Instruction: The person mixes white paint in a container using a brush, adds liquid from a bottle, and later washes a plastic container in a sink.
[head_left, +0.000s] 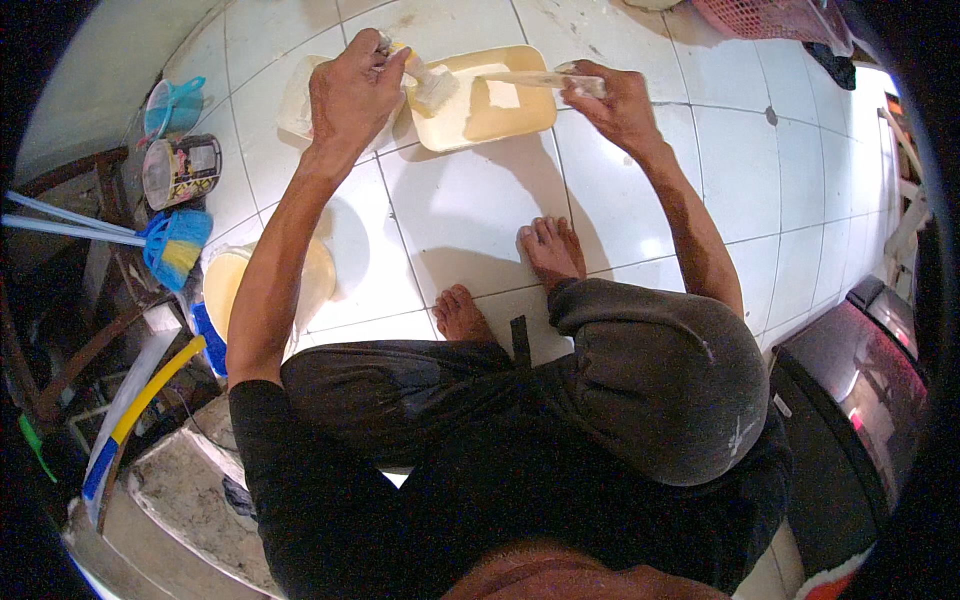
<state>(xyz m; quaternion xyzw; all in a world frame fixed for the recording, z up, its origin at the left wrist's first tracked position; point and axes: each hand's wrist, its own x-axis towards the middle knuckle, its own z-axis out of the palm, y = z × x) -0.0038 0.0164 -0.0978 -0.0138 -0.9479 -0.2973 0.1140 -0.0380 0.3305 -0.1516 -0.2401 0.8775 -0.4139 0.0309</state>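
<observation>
A shallow cream tray (540,118) lies on the tiled floor beyond my feet, with pale whitish material spread in its bottom. My left hand (358,95) is closed round a short yellow-handled tool (430,88), its whitish end over the tray's left side; whether that end is a blade or bristles is unclear. From the right, my right hand (615,108) grips a long, flat, whitish tool (530,80), which reaches across above the tray. A second pale container (298,105) is partly hidden behind my left hand.
At the left stand a cream bucket (222,290), a blue-and-yellow broom head (178,248), a patterned pail (180,170) and a turquoise pot (172,108). A pink basket (770,18) lies far right. Nearer on the right is a dark glossy object (850,390).
</observation>
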